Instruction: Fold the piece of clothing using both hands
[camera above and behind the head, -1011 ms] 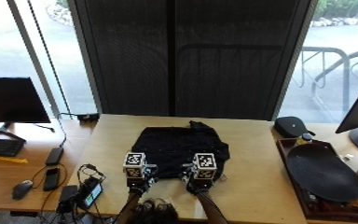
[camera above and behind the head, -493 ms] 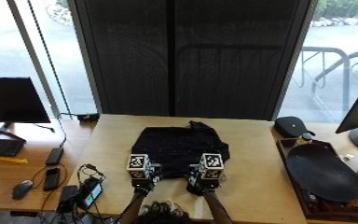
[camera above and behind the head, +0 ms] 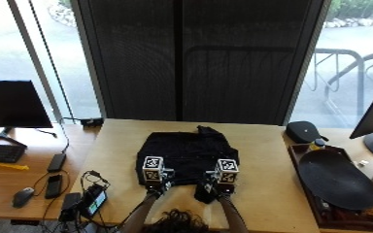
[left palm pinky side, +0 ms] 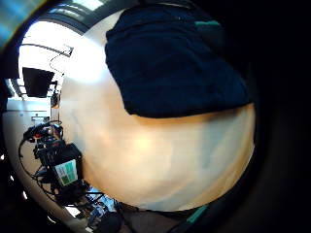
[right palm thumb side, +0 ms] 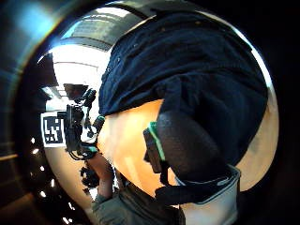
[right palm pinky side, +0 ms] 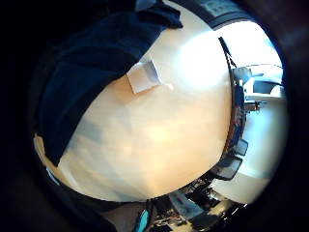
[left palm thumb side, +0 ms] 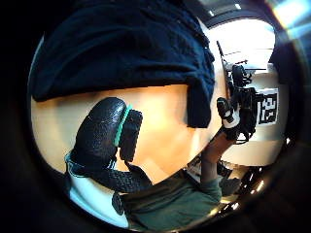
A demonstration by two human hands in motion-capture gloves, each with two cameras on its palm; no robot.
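Tabletop (camera above and behind the head: 270, 160) of pale wood carries a black garment (camera above and behind the head: 186, 155) at its middle. Left hand (camera above and behind the head: 155, 183) and right hand (camera above and behind the head: 215, 186) sit at its near edge; whether their fingers grip cloth cannot be told.

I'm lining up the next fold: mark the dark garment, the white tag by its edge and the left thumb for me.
dark garment (camera above and behind the head: 186, 158), outside view, middle of the cloth.
white tag (right palm pinky side: 144, 76), right little finger side palm view, its centre.
left thumb (left palm thumb side: 99, 131), left thumb side palm view, its pad.
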